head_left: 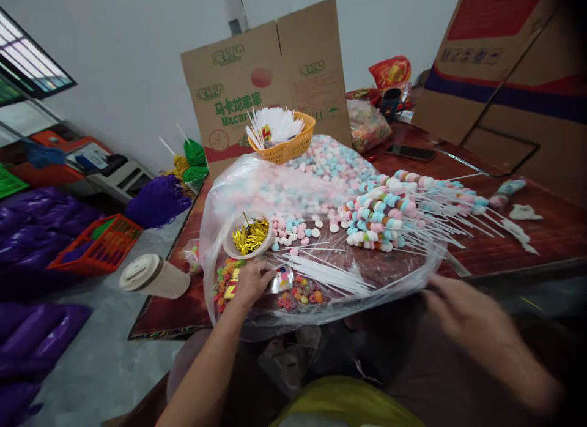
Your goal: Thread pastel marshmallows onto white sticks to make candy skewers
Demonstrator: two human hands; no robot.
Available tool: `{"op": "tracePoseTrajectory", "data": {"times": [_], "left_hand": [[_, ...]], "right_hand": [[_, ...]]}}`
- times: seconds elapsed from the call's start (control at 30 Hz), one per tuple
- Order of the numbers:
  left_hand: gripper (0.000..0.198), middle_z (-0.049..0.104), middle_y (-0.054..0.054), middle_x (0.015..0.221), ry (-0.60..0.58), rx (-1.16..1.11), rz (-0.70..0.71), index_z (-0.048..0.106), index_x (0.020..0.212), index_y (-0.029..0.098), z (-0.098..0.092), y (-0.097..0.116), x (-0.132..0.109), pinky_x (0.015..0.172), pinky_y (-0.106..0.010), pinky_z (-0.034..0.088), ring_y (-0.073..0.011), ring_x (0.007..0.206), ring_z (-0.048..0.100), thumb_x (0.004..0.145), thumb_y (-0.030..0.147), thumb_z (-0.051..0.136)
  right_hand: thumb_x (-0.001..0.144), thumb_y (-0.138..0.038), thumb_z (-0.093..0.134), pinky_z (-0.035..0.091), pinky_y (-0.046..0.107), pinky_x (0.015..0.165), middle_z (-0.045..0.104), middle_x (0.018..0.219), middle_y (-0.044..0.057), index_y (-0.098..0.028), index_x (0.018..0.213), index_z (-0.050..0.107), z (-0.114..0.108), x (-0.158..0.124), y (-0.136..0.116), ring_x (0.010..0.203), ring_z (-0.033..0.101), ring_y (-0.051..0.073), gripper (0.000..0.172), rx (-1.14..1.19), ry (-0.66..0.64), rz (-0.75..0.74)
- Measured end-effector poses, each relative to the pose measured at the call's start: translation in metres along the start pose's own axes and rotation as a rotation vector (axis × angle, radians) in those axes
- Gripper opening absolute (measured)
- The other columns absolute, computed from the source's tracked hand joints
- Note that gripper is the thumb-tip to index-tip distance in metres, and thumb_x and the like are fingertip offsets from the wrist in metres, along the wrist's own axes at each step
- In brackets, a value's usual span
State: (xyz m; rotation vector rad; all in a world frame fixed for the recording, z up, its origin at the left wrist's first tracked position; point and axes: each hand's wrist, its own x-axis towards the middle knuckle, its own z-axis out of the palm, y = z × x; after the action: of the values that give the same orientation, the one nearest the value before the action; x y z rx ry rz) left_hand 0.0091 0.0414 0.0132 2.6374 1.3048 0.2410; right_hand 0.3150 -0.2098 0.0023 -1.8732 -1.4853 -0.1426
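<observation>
My left hand (250, 284) is low over the near part of the table, its fingers bent and closed at the left end of a small shiny printed packet (283, 279). Under and beside it lie colourful ring-shaped candies (300, 293) and a bundle of white sticks (328, 275). Just behind stands a bowl (225, 243) of gold twist ties (250, 236). My right hand (458, 308) is at the near right edge of the clear plastic sheet (385, 297); blur and angle hide its fingers. Skewers of pastel marshmallows (385, 213) are piled farther back.
Loose marshmallows (334, 158) spread over the far part of the plastic. Behind them are an orange basket (287, 150) of white paper sticks and a cardboard box (270, 66). A lidded cup (153, 276) stands at the left edge; a phone (411, 152) lies back right.
</observation>
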Motion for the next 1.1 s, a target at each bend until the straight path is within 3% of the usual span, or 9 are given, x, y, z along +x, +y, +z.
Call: {"op": "tracePoseTrajectory", "data": {"times": [0.17, 0.27, 0.4, 0.5, 0.57, 0.7, 0.8, 0.97, 1.1], "left_hand": [[0.026, 0.066, -0.004, 0.086, 0.085, -0.077, 0.064, 0.067, 0.081, 0.019, -0.007, -0.004, -0.006, 0.078, -0.028, 0.040, -0.0158, 0.085, 0.056, 0.086, 0.028, 0.042], [0.022, 0.065, -0.005, 0.092, 0.082, -0.080, 0.074, 0.065, 0.089, 0.020, -0.011, -0.011, -0.011, 0.079, -0.030, 0.039, -0.0179, 0.088, 0.055, 0.083, 0.031, 0.048], [0.035, 0.063, -0.009, 0.095, 0.032, -0.007, 0.067, 0.064, 0.095, 0.019, 0.000, -0.022, -0.012, 0.075, -0.034, 0.039, -0.0241, 0.089, 0.054, 0.067, 0.039, 0.066], [0.020, 0.064, -0.007, 0.081, 0.032, -0.033, 0.047, 0.067, 0.078, 0.018, 0.007, -0.026, -0.007, 0.072, -0.032, 0.039, -0.0211, 0.082, 0.056, 0.074, 0.036, 0.060], [0.024, 0.065, -0.004, 0.078, 0.019, -0.073, 0.072, 0.067, 0.076, 0.019, 0.006, -0.023, -0.005, 0.072, -0.029, 0.039, -0.0174, 0.079, 0.057, 0.082, 0.033, 0.049], [0.027, 0.065, -0.004, 0.097, 0.046, -0.135, 0.168, 0.063, 0.098, 0.021, -0.008, -0.003, -0.006, 0.081, -0.030, 0.038, -0.0167, 0.090, 0.056, 0.088, 0.029, 0.039], [0.023, 0.065, -0.006, 0.096, 0.107, -0.225, 0.284, 0.063, 0.095, 0.019, -0.012, 0.019, 0.000, 0.086, -0.031, 0.037, -0.0173, 0.092, 0.055, 0.086, 0.027, 0.043], [0.013, 0.066, -0.004, 0.080, 0.128, -0.286, 0.212, 0.063, 0.079, 0.018, 0.006, 0.028, 0.022, 0.075, -0.027, 0.041, -0.0155, 0.076, 0.058, 0.080, 0.024, 0.051], [0.014, 0.064, -0.003, 0.077, 0.169, -0.296, 0.149, 0.060, 0.080, 0.018, 0.024, 0.021, 0.027, 0.074, -0.027, 0.041, -0.0151, 0.073, 0.056, 0.082, 0.023, 0.048]], "right_hand": [[0.086, -0.019, 0.040, 0.043, 0.035, 0.074, 0.060, 0.085, 0.009, -0.016, 0.086, 0.061, 0.079, 0.070, -0.102, 0.083, 0.052, 0.020, 0.021, 0.153, -0.245, -0.223], [0.084, -0.018, 0.042, 0.040, 0.033, 0.074, 0.057, 0.082, 0.009, -0.015, 0.083, 0.061, 0.103, 0.089, -0.129, 0.083, 0.049, 0.020, 0.019, 0.150, -0.295, -0.233], [0.084, -0.019, 0.045, 0.039, 0.028, 0.068, 0.056, 0.072, 0.005, -0.016, 0.075, 0.061, 0.120, 0.080, -0.129, 0.073, 0.049, 0.016, 0.019, 0.166, -0.384, -0.242], [0.085, -0.020, 0.043, 0.040, 0.026, 0.065, 0.056, 0.070, 0.004, -0.017, 0.076, 0.062, 0.128, 0.068, -0.124, 0.070, 0.050, 0.015, 0.021, 0.193, -0.412, -0.234], [0.086, -0.020, 0.041, 0.040, 0.027, 0.066, 0.057, 0.072, 0.005, -0.017, 0.079, 0.062, 0.129, 0.066, -0.122, 0.071, 0.051, 0.015, 0.022, 0.230, -0.374, -0.205], [0.085, -0.023, 0.042, 0.041, 0.035, 0.077, 0.059, 0.090, 0.011, -0.015, 0.097, 0.060, 0.120, 0.080, -0.119, 0.087, 0.051, 0.021, 0.023, 0.222, -0.198, -0.160], [0.082, -0.032, 0.050, 0.038, 0.038, 0.086, 0.054, 0.112, 0.014, -0.012, 0.119, 0.048, 0.120, 0.095, -0.119, 0.103, 0.046, 0.024, 0.042, 0.206, -0.176, -0.169], [0.080, -0.022, 0.049, 0.042, 0.033, 0.073, 0.061, 0.086, 0.008, -0.015, 0.099, 0.058, 0.141, 0.099, -0.104, 0.081, 0.052, 0.020, 0.022, 0.129, -0.272, -0.073], [0.081, -0.025, 0.048, 0.036, 0.040, 0.079, 0.057, 0.097, 0.013, -0.012, 0.106, 0.055, 0.135, 0.078, -0.104, 0.092, 0.045, 0.025, 0.029, 0.070, -0.218, -0.030]]}}
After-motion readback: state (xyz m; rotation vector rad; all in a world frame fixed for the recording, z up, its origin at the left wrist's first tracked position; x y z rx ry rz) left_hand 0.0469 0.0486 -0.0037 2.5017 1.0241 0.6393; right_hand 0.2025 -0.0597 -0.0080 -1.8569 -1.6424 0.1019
